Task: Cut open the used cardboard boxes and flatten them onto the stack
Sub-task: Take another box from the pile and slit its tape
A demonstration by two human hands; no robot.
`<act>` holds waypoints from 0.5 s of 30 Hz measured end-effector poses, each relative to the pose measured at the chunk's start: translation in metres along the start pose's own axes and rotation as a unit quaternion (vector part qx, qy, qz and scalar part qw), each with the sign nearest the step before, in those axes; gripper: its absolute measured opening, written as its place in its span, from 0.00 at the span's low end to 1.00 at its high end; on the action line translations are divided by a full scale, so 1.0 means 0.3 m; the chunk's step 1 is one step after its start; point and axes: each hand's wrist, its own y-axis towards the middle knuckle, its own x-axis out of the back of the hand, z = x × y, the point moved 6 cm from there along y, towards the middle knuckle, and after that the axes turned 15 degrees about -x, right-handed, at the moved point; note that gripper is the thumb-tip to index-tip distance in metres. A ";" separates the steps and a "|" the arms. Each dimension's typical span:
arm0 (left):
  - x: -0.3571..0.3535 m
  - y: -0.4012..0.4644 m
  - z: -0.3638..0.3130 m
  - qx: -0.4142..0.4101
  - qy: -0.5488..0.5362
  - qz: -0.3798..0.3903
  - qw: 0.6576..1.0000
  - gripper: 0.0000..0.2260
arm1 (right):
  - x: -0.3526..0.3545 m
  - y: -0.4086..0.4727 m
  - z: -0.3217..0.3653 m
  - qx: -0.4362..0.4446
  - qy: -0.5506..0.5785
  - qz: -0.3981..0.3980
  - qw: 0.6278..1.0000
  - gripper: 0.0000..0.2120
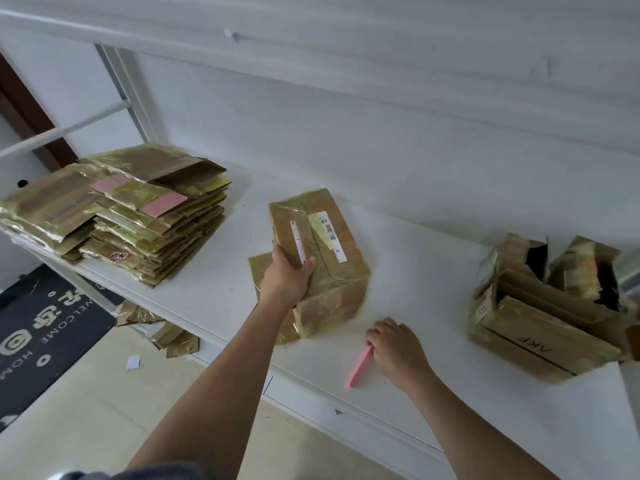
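Left hand (285,280) fingers curl around a taped cardboard box (320,258); right hand (393,348) fingers pinch a pink cutter (360,367) on the white desk (433,271), white wall behind.

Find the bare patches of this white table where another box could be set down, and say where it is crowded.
Bare table lies between the taped box under the left hand and the opened boxes at right. A narrower gap separates that box from the flattened stack. Crowded: the near edge, where the right hand meets the pink cutter.
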 end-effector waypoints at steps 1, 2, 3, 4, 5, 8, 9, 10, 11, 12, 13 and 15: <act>0.002 -0.002 -0.003 0.000 -0.001 0.002 1.000 0.32 | 0.008 -0.004 -0.019 -0.013 -0.002 -0.005 1.000 0.10; 0.004 -0.004 -0.005 0.000 -0.002 0.005 1.000 0.32 | 0.025 -0.010 -0.043 -0.032 0.010 -0.023 0.999 0.08; 0.006 -0.007 -0.007 0.000 -0.001 0.007 1.000 0.32 | 0.053 -0.016 -0.071 -0.058 0.044 -0.059 0.996 0.06; 0.006 -0.013 -0.007 -0.001 0.000 0.008 1.000 0.32 | 0.090 -0.025 -0.104 -0.093 0.096 -0.107 0.985 0.04; 0.005 -0.020 -0.006 -0.005 0.001 0.009 1.000 0.32 | 0.130 -0.035 -0.141 -0.134 0.162 -0.154 0.965 0.03; -0.007 -0.047 -0.010 -0.025 0.006 0.013 1.000 0.31 | 0.246 -0.035 -0.220 -0.226 0.383 -0.241 0.863 0.06; -0.012 -0.056 -0.015 -0.028 0.005 0.017 0.999 0.30 | 0.292 -0.022 -0.223 -0.223 0.456 -0.255 0.823 0.07; -0.015 -0.067 -0.020 -0.027 0.005 0.023 0.999 0.29 | 0.338 -0.005 -0.214 -0.210 0.523 -0.257 0.785 0.08; -0.019 -0.077 -0.023 -0.025 0.003 0.030 0.999 0.28 | 0.380 0.014 -0.196 -0.193 0.582 -0.248 0.750 0.09; -0.027 -0.091 -0.025 -0.025 0.001 0.037 0.999 0.26 | 0.420 0.030 -0.174 -0.178 0.629 -0.236 0.719 0.10; -0.039 -0.106 -0.025 -0.027 0.002 0.044 0.999 0.25 | 0.456 0.045 -0.151 -0.162 0.666 -0.226 0.692 0.12; -0.063 -0.141 -0.015 -0.032 0.015 0.048 0.998 0.25 | 0.515 0.064 -0.102 -0.120 0.708 -0.215 0.662 0.11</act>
